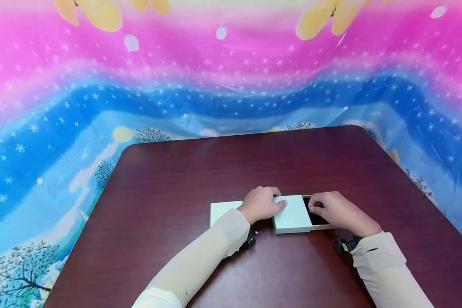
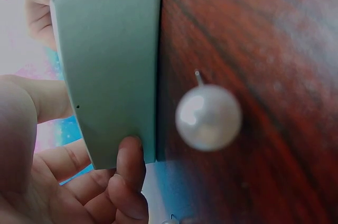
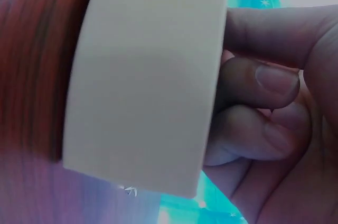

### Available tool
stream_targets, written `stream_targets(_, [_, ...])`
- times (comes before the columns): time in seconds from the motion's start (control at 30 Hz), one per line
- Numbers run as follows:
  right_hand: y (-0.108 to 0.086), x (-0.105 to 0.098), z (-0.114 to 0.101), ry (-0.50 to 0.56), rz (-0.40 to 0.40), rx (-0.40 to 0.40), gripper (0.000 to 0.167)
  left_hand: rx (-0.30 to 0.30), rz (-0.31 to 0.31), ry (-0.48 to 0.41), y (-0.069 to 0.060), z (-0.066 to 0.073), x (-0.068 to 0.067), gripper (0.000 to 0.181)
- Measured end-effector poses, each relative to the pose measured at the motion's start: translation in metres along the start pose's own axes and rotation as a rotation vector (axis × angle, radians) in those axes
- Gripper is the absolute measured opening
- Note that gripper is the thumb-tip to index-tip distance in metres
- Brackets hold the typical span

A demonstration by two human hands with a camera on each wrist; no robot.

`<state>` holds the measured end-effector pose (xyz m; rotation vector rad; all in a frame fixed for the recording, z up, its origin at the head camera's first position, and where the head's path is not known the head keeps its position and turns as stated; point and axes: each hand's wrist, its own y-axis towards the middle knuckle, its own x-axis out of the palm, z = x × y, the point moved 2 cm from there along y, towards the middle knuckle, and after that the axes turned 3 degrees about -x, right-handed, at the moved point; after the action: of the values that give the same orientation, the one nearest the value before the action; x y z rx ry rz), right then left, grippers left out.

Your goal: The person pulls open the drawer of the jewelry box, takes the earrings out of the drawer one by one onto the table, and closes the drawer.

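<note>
A pale green slide-out box [image 1: 291, 214] lies on the table with its black-lined drawer [image 1: 320, 219] pulled partly out to the right. My left hand [image 1: 259, 204] grips the box's sleeve at its left end, thumb on top and fingers along the far side. Over the drawer, the fingertips of my right hand [image 1: 333, 209] come together in a pinch around a small shiny speck, too small to make out. In the right wrist view the drawer's side wall [image 3: 142, 86] hides those fingertips. A pearl stud earring [image 2: 208, 117] lies on the table near the left wrist.
Another pale green box [image 1: 224, 209] lies to the left, partly covered by the left forearm. A small silvery item [image 3: 129, 189] shows past the drawer's end. The dark red table [image 1: 223, 167] is bordered by a printed cloth [image 1: 231, 85].
</note>
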<state>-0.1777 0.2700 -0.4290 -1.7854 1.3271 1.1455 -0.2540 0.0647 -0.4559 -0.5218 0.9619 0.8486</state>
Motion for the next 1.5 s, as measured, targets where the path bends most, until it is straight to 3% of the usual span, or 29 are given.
stream_targets(0.6, [-0.003,-0.004,0.003,0.015,0.023,0.011,0.008,-0.004,-0.011,0.005,-0.003,0.003,-0.004,0.038])
stream_targets(1.5, [-0.01,-0.005,0.01,-0.003,0.05,0.006,0.012,0.011,-0.005,0.008,-0.003,0.003,-0.003,0.038])
